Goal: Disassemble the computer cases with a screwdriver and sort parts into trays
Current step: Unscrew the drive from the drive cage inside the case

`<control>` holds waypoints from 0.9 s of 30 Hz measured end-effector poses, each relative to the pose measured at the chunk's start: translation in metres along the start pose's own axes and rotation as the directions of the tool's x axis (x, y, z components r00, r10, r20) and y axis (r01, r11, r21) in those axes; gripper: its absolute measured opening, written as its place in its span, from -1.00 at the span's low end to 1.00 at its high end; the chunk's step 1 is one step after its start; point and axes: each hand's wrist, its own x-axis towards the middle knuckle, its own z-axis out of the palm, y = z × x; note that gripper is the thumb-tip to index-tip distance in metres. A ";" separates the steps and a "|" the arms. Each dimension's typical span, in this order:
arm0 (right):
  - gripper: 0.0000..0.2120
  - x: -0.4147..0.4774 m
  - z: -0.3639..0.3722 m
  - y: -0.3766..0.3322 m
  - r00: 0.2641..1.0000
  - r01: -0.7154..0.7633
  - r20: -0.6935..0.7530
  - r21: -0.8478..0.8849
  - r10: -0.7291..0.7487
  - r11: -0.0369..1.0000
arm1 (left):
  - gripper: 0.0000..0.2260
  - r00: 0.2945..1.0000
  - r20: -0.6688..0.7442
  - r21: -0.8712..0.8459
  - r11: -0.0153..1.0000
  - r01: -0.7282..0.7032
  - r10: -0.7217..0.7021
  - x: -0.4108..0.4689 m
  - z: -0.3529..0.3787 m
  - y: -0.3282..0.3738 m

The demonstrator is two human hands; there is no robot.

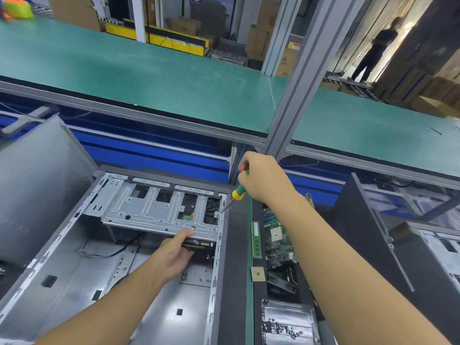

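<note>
Chassis first: the open grey sheet-metal computer case [74,282] lies on the green bench [249,307], its silver stamped-steel drive cage [149,210] ribbed and slick. The left hand [171,255] steadies the cage's front lip with a straight index finger; whether the other fingers curl beneath, I cannot tell. The right hand [263,180] clenches the green-and-yellow screwdriver [239,192], tip at the small corner screw [217,214]. The slanted tip could slip out and round the head, and a freed screw might drop inside.

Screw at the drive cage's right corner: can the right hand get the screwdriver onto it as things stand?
Probably yes. The right hand grips the screwdriver, its tip beside the screw on the drive cage; nothing lies between, and the left hand is lower down.
</note>
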 end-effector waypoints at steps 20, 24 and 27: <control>-0.84 0.050 0.071 -0.151 0.999 0.041 -0.003 0.084 -0.041 0.996 | -0.70 0.999 0.017 -0.027 0.999 -0.033 0.034 -0.017 -0.113 0.117; -0.86 0.061 0.083 -0.178 0.997 0.068 0.024 0.126 -0.071 0.990 | -0.70 0.998 0.008 -0.055 0.997 -0.057 0.058 -0.021 -0.136 0.140; -0.82 0.068 0.096 -0.196 0.995 0.077 0.049 0.146 -0.084 0.986 | -0.66 0.998 0.003 -0.075 0.996 -0.057 0.057 -0.024 -0.152 0.158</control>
